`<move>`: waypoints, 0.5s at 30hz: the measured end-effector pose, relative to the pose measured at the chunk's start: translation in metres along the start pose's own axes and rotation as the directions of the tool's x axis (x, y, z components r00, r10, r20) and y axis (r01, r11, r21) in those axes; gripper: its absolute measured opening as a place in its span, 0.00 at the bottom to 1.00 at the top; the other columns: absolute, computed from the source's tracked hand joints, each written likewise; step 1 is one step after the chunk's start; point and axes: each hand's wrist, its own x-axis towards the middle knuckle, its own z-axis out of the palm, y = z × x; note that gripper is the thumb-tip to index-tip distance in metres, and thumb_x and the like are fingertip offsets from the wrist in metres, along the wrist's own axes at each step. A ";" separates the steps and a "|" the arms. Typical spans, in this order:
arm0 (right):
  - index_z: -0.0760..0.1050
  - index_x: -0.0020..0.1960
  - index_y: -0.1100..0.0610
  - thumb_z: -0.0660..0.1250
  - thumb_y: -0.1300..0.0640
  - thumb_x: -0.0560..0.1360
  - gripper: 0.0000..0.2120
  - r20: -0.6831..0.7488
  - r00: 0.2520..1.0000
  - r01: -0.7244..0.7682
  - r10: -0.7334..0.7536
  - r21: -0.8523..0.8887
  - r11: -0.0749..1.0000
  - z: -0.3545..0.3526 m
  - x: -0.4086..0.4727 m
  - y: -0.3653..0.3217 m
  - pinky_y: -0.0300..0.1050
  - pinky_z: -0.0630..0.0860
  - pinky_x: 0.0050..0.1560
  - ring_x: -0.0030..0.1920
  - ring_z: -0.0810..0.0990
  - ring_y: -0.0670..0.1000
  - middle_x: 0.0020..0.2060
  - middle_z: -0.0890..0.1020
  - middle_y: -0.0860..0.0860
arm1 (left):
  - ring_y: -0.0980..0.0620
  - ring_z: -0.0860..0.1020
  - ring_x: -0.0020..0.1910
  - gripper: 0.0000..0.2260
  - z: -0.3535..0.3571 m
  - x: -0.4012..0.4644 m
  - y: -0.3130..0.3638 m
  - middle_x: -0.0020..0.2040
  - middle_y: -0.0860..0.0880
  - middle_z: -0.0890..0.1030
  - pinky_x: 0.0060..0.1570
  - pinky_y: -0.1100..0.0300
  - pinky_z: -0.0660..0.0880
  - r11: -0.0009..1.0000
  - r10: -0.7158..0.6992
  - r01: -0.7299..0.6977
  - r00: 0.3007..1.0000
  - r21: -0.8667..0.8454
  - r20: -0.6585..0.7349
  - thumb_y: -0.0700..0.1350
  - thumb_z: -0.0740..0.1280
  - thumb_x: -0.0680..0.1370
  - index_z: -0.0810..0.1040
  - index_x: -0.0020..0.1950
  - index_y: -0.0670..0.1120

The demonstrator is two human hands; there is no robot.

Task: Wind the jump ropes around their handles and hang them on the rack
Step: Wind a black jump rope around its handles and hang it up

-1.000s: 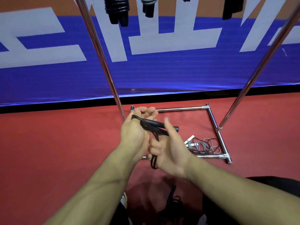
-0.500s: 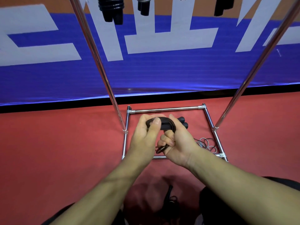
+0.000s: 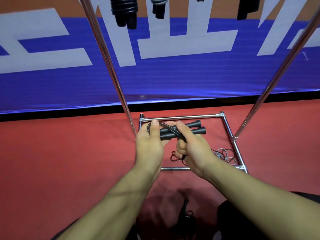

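Note:
Two black jump rope handles (image 3: 194, 128) lie side by side, pointing right, above the rack's base. My left hand (image 3: 150, 141) grips their left ends, thumb pressed on top. My right hand (image 3: 189, 146) pinches the black rope (image 3: 170, 127), which crosses diagonally over the handles; loose loops of it (image 3: 174, 157) hang below the fist. The chrome rack (image 3: 110, 66) rises on two slanted poles. Wound black ropes (image 3: 124, 9) hang at the top edge.
A grey rope (image 3: 225, 155) lies coiled on the red floor inside the rack's base frame (image 3: 181, 117). Another black rope (image 3: 184, 210) lies near my legs at the bottom. A blue and white banner (image 3: 155, 75) runs behind the rack.
The handles swung level and now stick out to the right. My right hand drew the rope across them; my left thumb shifted onto the handles' left end.

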 end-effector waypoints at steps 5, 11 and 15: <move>0.71 0.41 0.63 0.62 0.48 0.81 0.19 0.096 0.982 0.179 -0.162 -0.211 0.961 0.002 -0.002 0.009 0.39 0.60 0.27 0.25 0.55 0.48 0.23 0.57 0.47 | 0.47 0.85 0.45 0.18 -0.001 0.001 -0.002 0.44 0.39 0.84 0.44 0.55 0.82 0.998 0.003 -0.002 1.000 0.066 -0.015 0.49 0.56 0.85 0.78 0.46 0.39; 0.69 0.26 0.54 0.65 0.45 0.77 0.23 0.134 0.973 0.224 -0.187 -0.363 0.904 -0.002 -0.001 0.005 0.42 0.70 0.31 0.26 0.61 0.48 0.23 0.62 0.49 | 0.44 0.84 0.48 0.17 -0.003 0.000 0.001 0.48 0.37 0.83 0.46 0.51 0.83 0.998 -0.008 0.011 0.999 0.058 -0.044 0.51 0.55 0.85 0.75 0.48 0.40; 0.75 0.47 0.61 0.66 0.54 0.79 0.09 0.169 0.967 0.250 -0.190 -0.487 0.837 -0.004 -0.005 0.012 0.42 0.70 0.34 0.29 0.70 0.47 0.26 0.72 0.50 | 0.50 0.83 0.38 0.17 -0.008 0.007 0.015 0.37 0.46 0.83 0.40 0.55 0.82 1.000 0.024 -0.026 0.989 -0.012 -0.146 0.52 0.55 0.85 0.73 0.44 0.43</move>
